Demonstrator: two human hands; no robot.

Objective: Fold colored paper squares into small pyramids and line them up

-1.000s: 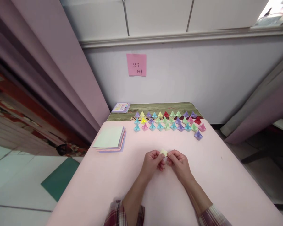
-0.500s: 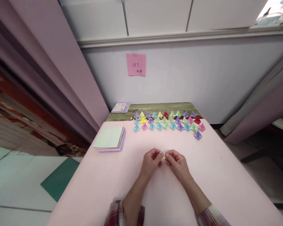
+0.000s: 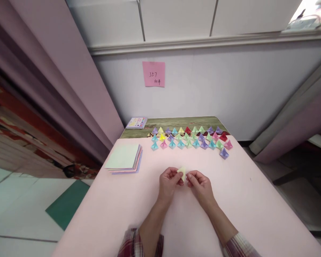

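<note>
Over the pink tabletop, my left hand (image 3: 169, 181) pinches a small pale yellow folded paper (image 3: 182, 171) between thumb and fingers. The paper's upper part sticks up past the thumb; its lower part is partly covered by the fingers. My right hand (image 3: 201, 184) is closed in a pinch just beside the paper's right edge. Whether its fingertips touch the paper or hold a bit of it, I cannot tell. Beyond the hands stand rows of small folded paper pieces (image 3: 188, 143) in purple, blue, green, yellow, pink and red. A purple folded piece (image 3: 224, 153) sits nearest at the right end.
On the left of the table (image 3: 117, 221) lies a stack of coloured paper sheets (image 3: 123, 156), pale green on top. A printed packet (image 3: 137, 122) rests at the far left corner on the green patterned strip (image 3: 171, 122). A pink note (image 3: 153, 74) is stuck to the wall behind.
The yellow paper has turned and moved slightly left with my left hand, and more of it shows. My right fingertips have drawn slightly apart from the left ones.
</note>
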